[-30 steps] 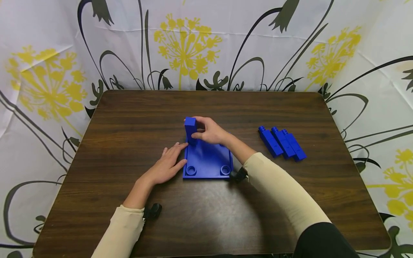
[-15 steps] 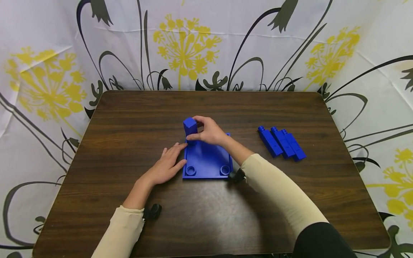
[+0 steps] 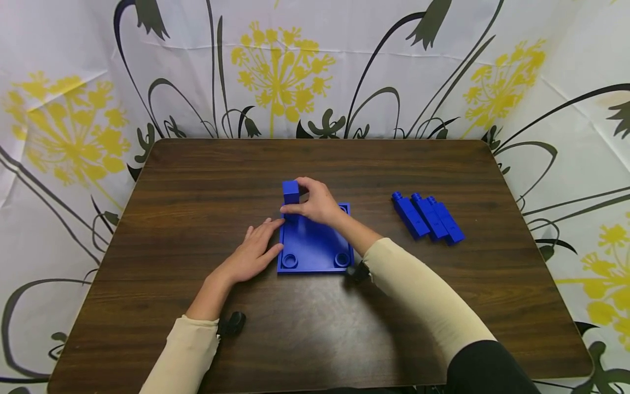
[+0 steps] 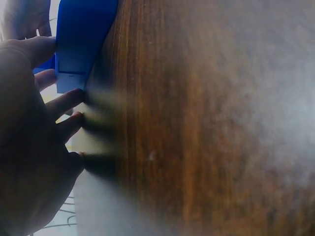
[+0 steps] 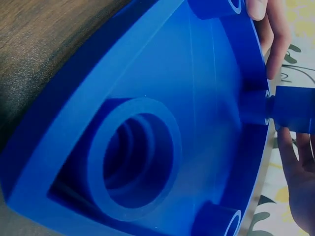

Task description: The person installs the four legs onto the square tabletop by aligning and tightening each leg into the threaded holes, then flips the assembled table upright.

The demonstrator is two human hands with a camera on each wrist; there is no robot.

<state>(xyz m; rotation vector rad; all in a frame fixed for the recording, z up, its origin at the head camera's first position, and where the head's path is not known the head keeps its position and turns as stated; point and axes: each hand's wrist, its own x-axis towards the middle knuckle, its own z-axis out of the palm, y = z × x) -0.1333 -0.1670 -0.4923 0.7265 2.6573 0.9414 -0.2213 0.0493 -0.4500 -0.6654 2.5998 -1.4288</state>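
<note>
A square blue plate (image 3: 317, 246) with raised edges and round corner sockets lies on the table. At its far left corner stands a blue square leg (image 3: 291, 192), upright, held by my right hand (image 3: 315, 203) between thumb and fingers. In the right wrist view, the narrow end of the leg (image 5: 295, 109) is at the socket, with a bit of its neck showing. My left hand (image 3: 250, 253) rests along the plate's left side, its fingertips and thumb touching the edge. The left wrist view shows these fairly straight fingers against the plate's side (image 4: 81, 44).
Several more details surround the work: three blue legs (image 3: 427, 218) lie side by side on the right of the brown wooden table (image 3: 206, 180). A flower-printed cloth (image 3: 197, 65) hangs behind the table and along its sides.
The leg has turned in the right hand and sits slightly lower. My right thumb has swung left across its front. The left hand keeps its place on the plate's edge.
</note>
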